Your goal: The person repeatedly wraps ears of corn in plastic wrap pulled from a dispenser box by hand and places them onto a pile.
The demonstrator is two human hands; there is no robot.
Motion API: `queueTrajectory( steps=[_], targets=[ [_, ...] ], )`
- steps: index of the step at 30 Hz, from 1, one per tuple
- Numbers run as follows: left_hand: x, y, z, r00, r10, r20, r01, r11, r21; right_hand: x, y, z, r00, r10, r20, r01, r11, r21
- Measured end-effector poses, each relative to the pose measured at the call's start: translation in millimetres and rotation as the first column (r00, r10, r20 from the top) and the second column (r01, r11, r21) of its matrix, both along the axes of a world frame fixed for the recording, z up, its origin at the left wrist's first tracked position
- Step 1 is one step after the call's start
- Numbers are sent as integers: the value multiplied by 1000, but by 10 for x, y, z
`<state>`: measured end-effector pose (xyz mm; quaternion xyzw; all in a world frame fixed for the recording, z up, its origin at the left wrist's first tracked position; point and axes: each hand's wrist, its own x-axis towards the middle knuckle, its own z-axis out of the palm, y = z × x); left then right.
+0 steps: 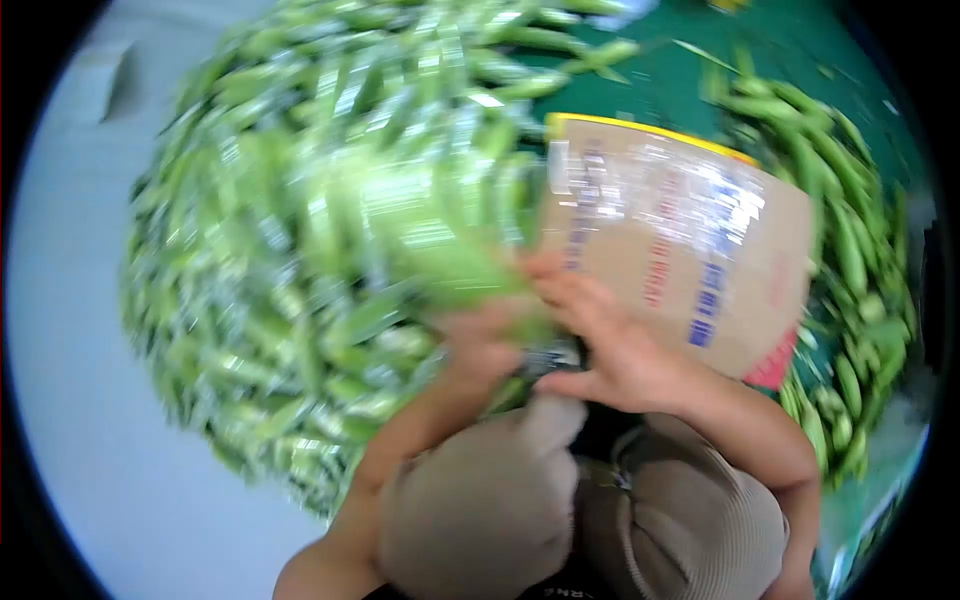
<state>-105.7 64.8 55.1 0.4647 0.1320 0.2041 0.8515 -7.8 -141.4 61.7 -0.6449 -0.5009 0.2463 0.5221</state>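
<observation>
A bundle of green bean pods in shiny clear wrap (420, 220), smeared by motion, is in front of me over the large pile. My left hand (485, 335) is closed round its near end; the fingers are blurred and partly hidden. Beside it, my right hand (610, 335) has its fingers stretched forward and its thumb apart. Those fingertips are close to the bundle's near end and the left edge of a cardboard plastic wrap box (680, 240). Whether they touch either one, I cannot tell. The box has blue and red print and a yellow far edge.
A big heap of shiny wrapped pods (240, 310) spreads across the left and middle. Loose green pods (845, 230) lie on the right over a green surface (650, 85). Pale floor (80, 350) shows at far left. My bent knees (480, 510) are close below my hands.
</observation>
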Motion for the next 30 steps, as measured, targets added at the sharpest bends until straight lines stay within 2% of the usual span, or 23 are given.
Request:
queueTrajectory(
  steps=[1, 2, 4, 6, 7, 8, 9, 10, 11, 12, 13, 14, 15, 17, 18, 20, 21, 22, 25, 27, 28, 29, 30],
  targets=[
    [-150, 391, 59, 992, 106, 74, -101, 993, -64, 81, -185, 102, 997, -69, 25, 69, 998, -9],
    [-277, 832, 99, 971, 165, 171, -141, 980, -140, 185, -418, -71, 974, -201, 104, 198, 979, 37],
    [-380, 1508, 78, 929, 263, 258, -225, 960, -168, 397, -1020, -505, 802, -578, 153, 571, 816, 91],
    [-301, 1510, -194, 936, 303, 181, -298, 953, -55, 571, -1790, -943, 389, -921, -11, 916, 388, -100],
    [-172, 1260, -423, 967, 239, 91, -244, 969, 42, 671, -2209, -1099, 130, -983, 127, 991, 127, -32],
    [-68, 1101, -506, 981, 193, 16, -193, 968, 160, 826, -2550, -1210, -63, -962, -266, 998, -65, -1],
    [2, 946, -622, 986, 160, -54, -139, 950, 279, 908, -3013, -1368, -240, -970, 42, 971, -241, -1],
    [16, 793, -688, 981, 139, -135, -75, 914, 400, 920, -3471, -1492, -332, -882, 334, 943, -324, 80],
    [79, 564, -709, 976, 80, -204, 46, 834, 549, 872, -3923, -1620, -322, -793, 517, 944, -310, 112],
    [143, 334, -730, 964, 36, -264, 159, 717, 679, 766, -4313, -1731, -259, -549, 795, 950, -293, 107],
    [361, 64, -754, 948, -40, -315, 289, 518, 805, 664, -4770, -1928, -31, -532, 846, 848, -463, -260],
    [526, 39, -717, 941, -132, -310, 333, 227, 915, 476, -5361, -2340, 73, -480, 874, 778, -521, -351],
    [688, -108, -643, 943, -142, -300, 316, 111, 942, 372, -5743, -2618, 194, -435, 879, 696, -571, -436],
    [976, -404, -555, 947, -155, -282, 263, -131, 956, 472, -5509, -2040, 377, -582, 721, 421, -585, -693],
    [971, -426, -618, 932, -167, -323, 275, -257, 926, 540, -5219, -1775, 418, -552, 722, 457, -559, -692],
    [945, -448, -790, 903, -162, -399, 274, -497, 823, 707, -5237, -1949, 376, -465, 801, 598, -539, -593],
    [950, -456, -801, 897, -164, -410, 294, -469, 833, 756, -5225, -2024, 350, -425, 834, 657, -524, -543],
    [937, -455, -780, 889, -167, -426, 319, -442, 838, 792, -5200, -2104, 384, -459, 801, 565, -569, -597],
    [951, -447, -767, 888, -181, -423, 326, -402, 856, 739, -5122, -2152, 595, -182, 783, 567, -595, -569],
    [937, -459, -745, 888, -171, -427, 332, -405, 852, 549, -5123, -2161, 568, -78, 819, 662, -548, -511],
    [934, -456, -766, 893, -178, -413, 316, -404, 859, 417, -5194, -2111, 544, -77, 835, 716, -475, -511],
    [939, -444, -818, 900, -178, -398, 300, -410, 861, 225, -5440, -2196, 383, 11, 924, 871, -339, -356],
    [917, -409, -821, 903, -168, -395, 294, -428, 855, 201, -5472, -1993, 330, -63, 942, 872, -362, -330]
  ],
)
